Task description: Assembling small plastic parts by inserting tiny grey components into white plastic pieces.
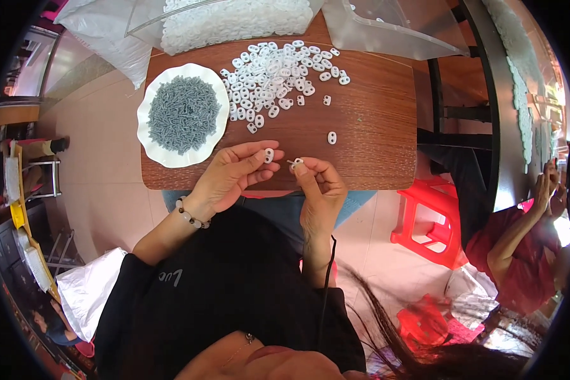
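Over the table's front edge, my left hand (231,174) is closed in a pinch on a small white oval plastic piece with two holes (269,156). A little to the right, my right hand (322,190) pinches another small white piece (297,163). Something thin seems to stick out of that piece toward the left, too small to make out. The two pieces are apart. Beyond my hands lies a loose pile of the same white two-holed pieces (269,76). A white scalloped plate (147,140) at the left holds a heap of short grey pins (185,114).
One two-holed piece (332,137) lies alone on the brown wooden table (380,126). A clear bin of white pieces (234,22) and another clear bin (399,31) stand at the back. A red stool (430,221) and a co-worker in a red top (525,272) are at the right.
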Available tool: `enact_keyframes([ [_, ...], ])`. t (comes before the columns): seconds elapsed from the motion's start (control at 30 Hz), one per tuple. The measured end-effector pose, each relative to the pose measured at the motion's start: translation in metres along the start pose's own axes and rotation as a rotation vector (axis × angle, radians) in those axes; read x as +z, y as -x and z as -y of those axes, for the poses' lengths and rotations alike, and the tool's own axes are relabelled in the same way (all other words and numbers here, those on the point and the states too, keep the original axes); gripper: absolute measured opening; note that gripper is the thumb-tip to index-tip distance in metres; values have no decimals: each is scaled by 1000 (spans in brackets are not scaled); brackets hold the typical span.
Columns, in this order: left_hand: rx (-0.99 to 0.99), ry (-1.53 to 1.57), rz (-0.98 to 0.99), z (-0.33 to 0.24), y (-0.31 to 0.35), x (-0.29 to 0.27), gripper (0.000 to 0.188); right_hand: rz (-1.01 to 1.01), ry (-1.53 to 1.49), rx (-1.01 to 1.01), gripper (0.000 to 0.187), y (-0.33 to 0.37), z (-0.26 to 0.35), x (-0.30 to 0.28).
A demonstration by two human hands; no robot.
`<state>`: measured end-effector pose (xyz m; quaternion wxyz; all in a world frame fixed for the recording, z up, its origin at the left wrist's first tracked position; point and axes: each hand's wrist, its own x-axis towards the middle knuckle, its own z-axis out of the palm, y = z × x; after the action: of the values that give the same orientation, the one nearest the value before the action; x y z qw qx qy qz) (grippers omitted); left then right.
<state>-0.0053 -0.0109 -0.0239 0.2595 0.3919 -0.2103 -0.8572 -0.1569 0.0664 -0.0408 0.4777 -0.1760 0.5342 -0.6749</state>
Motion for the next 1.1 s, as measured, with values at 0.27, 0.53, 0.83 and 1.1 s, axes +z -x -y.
enact_keyframes([
  [0.27, -24, 82, -1, 11, -5, -10, 28, 35, -92, 47, 13, 1, 3, 1],
  [0.53, -89, 152, 61, 11, -6, -7, 29, 59, -32, 41, 11, 2, 7, 2],
  [0.83, 22, -13, -22, 12, -5, -6, 26, 34, 43, 50, 9, 2, 7, 3],
  [1.1, 48, -59, -17, 14, -4, -7, 25, 36, 37, 53, 10, 2, 6, 1],
])
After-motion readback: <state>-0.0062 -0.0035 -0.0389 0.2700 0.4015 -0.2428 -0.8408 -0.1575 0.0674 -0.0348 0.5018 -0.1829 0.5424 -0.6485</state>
